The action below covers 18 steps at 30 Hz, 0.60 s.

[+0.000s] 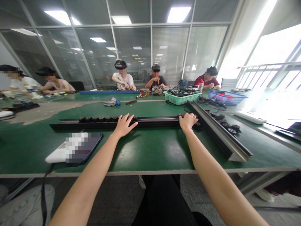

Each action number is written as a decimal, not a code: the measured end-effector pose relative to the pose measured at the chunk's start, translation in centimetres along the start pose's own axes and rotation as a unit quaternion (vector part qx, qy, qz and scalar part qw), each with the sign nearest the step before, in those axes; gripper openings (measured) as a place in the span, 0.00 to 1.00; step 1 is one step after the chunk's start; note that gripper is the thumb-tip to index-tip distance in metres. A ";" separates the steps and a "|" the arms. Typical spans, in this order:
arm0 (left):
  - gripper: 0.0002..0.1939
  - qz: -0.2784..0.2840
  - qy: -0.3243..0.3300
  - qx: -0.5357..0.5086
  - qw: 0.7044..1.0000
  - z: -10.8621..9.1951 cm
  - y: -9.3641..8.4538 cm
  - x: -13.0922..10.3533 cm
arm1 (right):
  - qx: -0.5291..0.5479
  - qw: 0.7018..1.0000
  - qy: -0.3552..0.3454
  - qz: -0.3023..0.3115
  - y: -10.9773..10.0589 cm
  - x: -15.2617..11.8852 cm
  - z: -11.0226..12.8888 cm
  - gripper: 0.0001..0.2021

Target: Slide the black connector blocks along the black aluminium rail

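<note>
A long black rail [160,122] lies across the green table, with several small dark parts [95,119] lined up in its left half. My left hand [124,126] rests on the rail near its middle, fingers spread, touching the row's right end. At the rail's right end, my right hand [187,121] is curled over small dark pieces, its fingertips partly hidden. Just right of that hand, a second metal rail [218,131] lies at a slant, and more dark parts [232,128] sit beyond it.
A white object [57,152] and a dark tablet-like item [95,144] lie front left. Behind the rails are a green basket [182,99] of cables, a blue basket [227,98] and a glove [113,102]. Several people sit along the far side.
</note>
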<state>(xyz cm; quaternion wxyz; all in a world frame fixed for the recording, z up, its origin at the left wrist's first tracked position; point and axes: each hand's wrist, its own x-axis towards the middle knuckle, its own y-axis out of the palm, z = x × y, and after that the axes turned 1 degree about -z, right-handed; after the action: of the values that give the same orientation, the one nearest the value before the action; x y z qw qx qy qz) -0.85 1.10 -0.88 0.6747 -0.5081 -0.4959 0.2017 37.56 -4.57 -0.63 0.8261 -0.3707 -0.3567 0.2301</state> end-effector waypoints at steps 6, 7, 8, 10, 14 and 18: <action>0.41 0.003 -0.003 0.001 1.000 0.0 0.0 0.0 | -0.004 1.000 0.013 0.003 -0.1 0.1 -0.1 0.18; 0.41 0.003 -0.003 0.000 1.000 0.0 0.0 0.0 | -0.004 1.000 0.015 0.001 -0.1 0.1 -0.1 0.18; 0.41 0.003 -0.002 0.000 1.000 0.1 0.1 0.0 | -0.004 1.000 0.016 0.000 -0.1 0.1 -0.1 0.18; 0.41 0.000 -0.001 -0.002 1.000 0.2 0.1 0.0 | -0.004 1.000 0.017 0.000 0.0 0.1 -0.1 0.18; 0.41 -0.002 -0.002 -0.001 1.000 0.3 0.2 0.0 | -0.002 1.000 0.022 -0.003 0.2 0.2 -0.3 0.18; 0.42 0.001 0.000 0.006 1.000 0.2 0.3 0.1 | 0.003 0.999 0.037 -0.014 0.2 0.4 -0.6 0.17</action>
<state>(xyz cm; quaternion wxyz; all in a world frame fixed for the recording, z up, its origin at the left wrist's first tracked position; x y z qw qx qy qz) -0.96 1.39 -1.07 0.6776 -0.5045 -0.4942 0.2052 38.30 -4.46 -0.88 0.8429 -0.3714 -0.3307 0.2054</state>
